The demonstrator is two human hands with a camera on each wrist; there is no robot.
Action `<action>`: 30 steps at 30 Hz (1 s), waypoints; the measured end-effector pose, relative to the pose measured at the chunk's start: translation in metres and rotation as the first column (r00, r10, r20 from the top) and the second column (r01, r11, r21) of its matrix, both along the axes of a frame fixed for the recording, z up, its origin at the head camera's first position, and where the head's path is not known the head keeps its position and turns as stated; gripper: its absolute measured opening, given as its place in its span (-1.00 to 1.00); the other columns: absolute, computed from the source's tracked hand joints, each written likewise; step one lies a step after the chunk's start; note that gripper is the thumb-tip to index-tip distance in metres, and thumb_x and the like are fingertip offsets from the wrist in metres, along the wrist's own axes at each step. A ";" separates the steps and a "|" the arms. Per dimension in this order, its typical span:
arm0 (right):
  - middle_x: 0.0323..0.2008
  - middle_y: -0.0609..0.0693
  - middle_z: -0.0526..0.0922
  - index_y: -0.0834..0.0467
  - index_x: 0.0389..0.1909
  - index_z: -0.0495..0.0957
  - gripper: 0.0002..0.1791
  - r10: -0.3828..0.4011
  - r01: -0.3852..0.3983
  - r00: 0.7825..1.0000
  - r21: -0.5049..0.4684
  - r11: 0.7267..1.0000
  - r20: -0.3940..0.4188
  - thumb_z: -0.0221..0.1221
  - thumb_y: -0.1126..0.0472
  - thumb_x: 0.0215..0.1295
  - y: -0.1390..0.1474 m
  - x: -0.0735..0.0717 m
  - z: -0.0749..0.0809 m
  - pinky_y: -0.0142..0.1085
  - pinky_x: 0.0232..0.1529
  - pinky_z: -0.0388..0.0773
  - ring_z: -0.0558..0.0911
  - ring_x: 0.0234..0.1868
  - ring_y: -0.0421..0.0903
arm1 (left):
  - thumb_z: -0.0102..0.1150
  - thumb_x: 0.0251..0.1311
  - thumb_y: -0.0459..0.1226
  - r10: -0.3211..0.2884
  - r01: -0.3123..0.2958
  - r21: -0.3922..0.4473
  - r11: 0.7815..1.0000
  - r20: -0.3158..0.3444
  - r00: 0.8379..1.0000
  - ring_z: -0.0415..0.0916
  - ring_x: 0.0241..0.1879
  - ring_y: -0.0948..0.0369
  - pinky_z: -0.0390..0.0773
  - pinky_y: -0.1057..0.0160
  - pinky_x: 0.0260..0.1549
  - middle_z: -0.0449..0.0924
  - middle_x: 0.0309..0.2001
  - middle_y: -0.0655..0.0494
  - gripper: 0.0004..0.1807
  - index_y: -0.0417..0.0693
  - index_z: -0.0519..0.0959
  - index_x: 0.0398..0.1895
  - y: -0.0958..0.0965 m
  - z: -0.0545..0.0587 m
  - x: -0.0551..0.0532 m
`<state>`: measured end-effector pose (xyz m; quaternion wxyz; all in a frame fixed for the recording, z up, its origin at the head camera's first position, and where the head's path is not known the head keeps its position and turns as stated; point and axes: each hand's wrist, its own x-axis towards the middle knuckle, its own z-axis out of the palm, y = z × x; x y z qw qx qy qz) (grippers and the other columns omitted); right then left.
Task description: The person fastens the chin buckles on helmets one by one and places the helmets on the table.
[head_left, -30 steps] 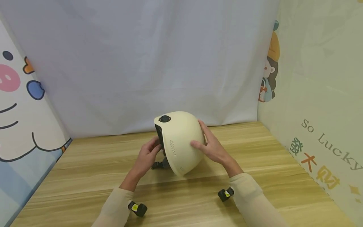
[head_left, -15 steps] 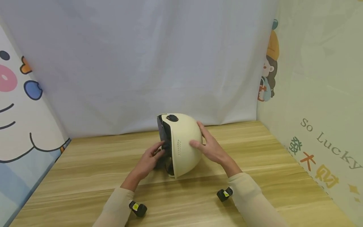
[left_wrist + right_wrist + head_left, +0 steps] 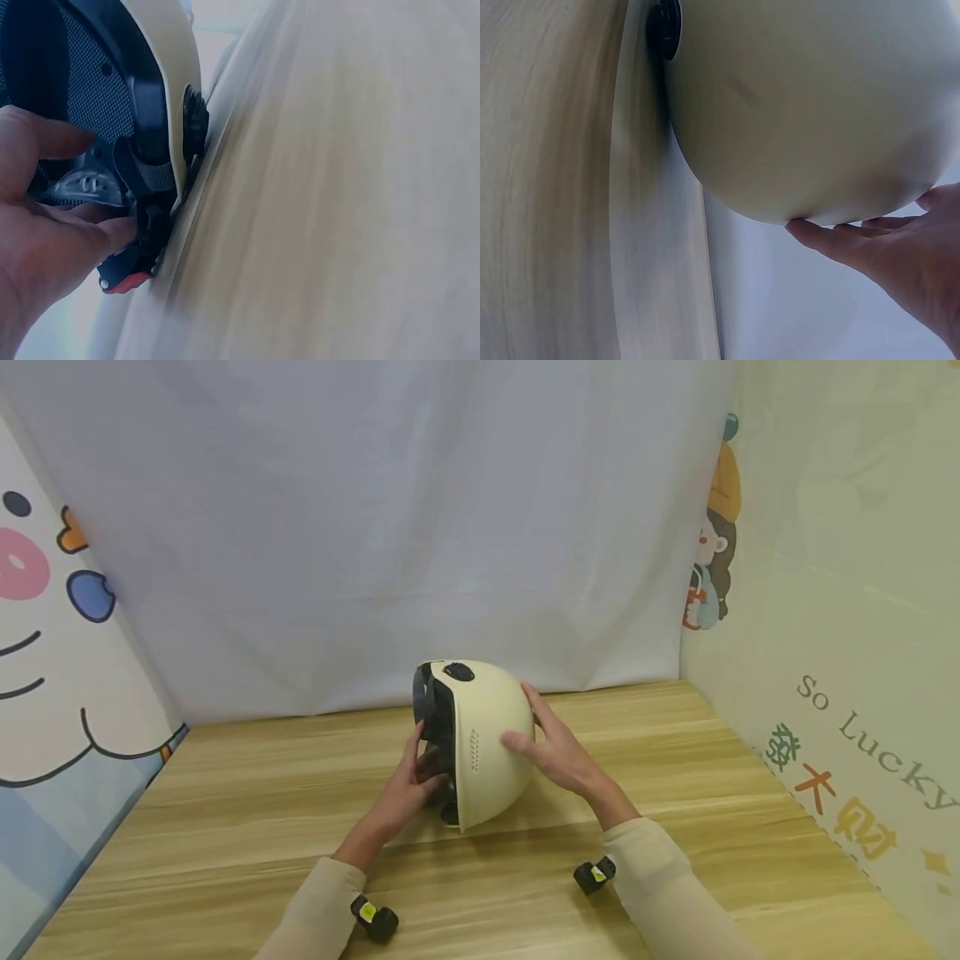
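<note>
A cream helmet (image 3: pixel 491 768) lies on its side on the wooden table, its opening turned left and partly toward me. My left hand (image 3: pixel 401 793) reaches to that opening, thumb and fingers spread apart. In the left wrist view, its fingers pass beside a black strap (image 3: pixel 150 176) and a black buckle with a red tab (image 3: pixel 129 283). A small clear piece (image 3: pixel 86 184) shows between thumb and fingers, in front of the dark mesh lining (image 3: pixel 86 82). My right hand (image 3: pixel 562 752) rests its extended fingers and thumb against the rounded shell.
The wood-grain table (image 3: pixel 247 827) runs back to a pale hanging cloth (image 3: pixel 375 527). Printed panels stand at both sides, a cartoon panel (image 3: pixel 45 693) on the left and a lettered one (image 3: pixel 840 610) on the right. A small black camera sits at each wrist.
The helmet has turned so that more of its dark inside shows. My left hand's thumb and fingers have spread and shifted slightly right into the opening. My right hand stays on the shell.
</note>
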<state>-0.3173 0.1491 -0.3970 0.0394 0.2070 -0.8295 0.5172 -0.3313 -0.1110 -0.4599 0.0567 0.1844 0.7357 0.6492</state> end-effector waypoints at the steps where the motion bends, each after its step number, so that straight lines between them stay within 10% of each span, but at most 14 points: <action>1: 0.56 0.05 -0.06 -0.13 0.58 -0.24 0.03 -0.001 0.001 1.000 -0.003 1.000 0.006 0.11 -0.30 0.24 0.000 0.000 -0.001 0.29 0.31 0.19 0.11 0.51 0.18 | 0.07 0.26 -0.55 -0.001 0.001 0.010 1.000 -0.008 1.000 0.27 0.35 -0.21 0.33 -0.09 0.27 0.07 0.46 -0.40 0.08 0.16 -0.41 0.58 0.001 -0.001 0.000; 7: 0.57 0.07 -0.10 -0.12 0.58 -0.26 0.01 -0.003 0.003 1.000 -0.006 1.000 0.013 0.07 -0.30 0.28 0.002 -0.001 -0.001 0.27 0.28 0.25 0.11 0.50 0.23 | 0.10 0.18 -0.60 -0.023 0.023 0.110 0.994 -0.003 1.000 0.15 0.39 -0.27 0.33 -0.11 0.25 -0.23 0.53 -0.35 0.26 0.36 -0.59 0.52 0.005 -0.001 0.003; 15: 0.57 0.02 -0.09 -0.16 0.58 -0.25 -0.03 -0.024 0.024 0.999 -0.005 1.000 0.039 0.04 -0.30 0.31 0.004 -0.002 -0.002 0.23 0.26 0.31 0.11 0.50 0.21 | 0.08 0.33 -0.42 0.120 -0.132 0.089 0.987 0.129 0.984 0.30 0.35 -0.17 0.46 0.02 0.19 0.15 0.41 -0.34 0.14 -0.08 -0.70 0.47 0.005 -0.002 0.000; 24: 0.58 0.00 -0.14 -0.18 0.58 -0.28 -0.03 -0.016 0.017 0.998 -0.019 1.000 0.066 0.04 -0.30 0.31 0.006 -0.003 -0.002 0.25 0.27 0.29 0.09 0.50 0.24 | -0.13 0.37 -0.46 0.179 -0.256 0.183 0.949 0.356 0.917 0.30 0.24 -0.12 0.40 -0.13 0.21 0.20 0.22 -0.33 -0.21 -0.50 -0.32 0.48 -0.004 -0.005 -0.005; 30: 0.57 0.00 -0.12 -0.20 0.57 -0.26 -0.05 0.001 0.001 0.997 -0.032 0.999 0.075 0.03 -0.30 0.32 0.007 -0.003 -0.003 0.24 0.23 0.35 0.10 0.50 0.25 | -0.14 0.32 -0.45 0.161 -0.186 0.045 0.982 0.334 0.929 0.40 0.14 0.03 0.47 0.05 0.01 0.33 0.27 -0.33 -0.47 -0.40 0.28 0.37 -0.008 0.001 -0.004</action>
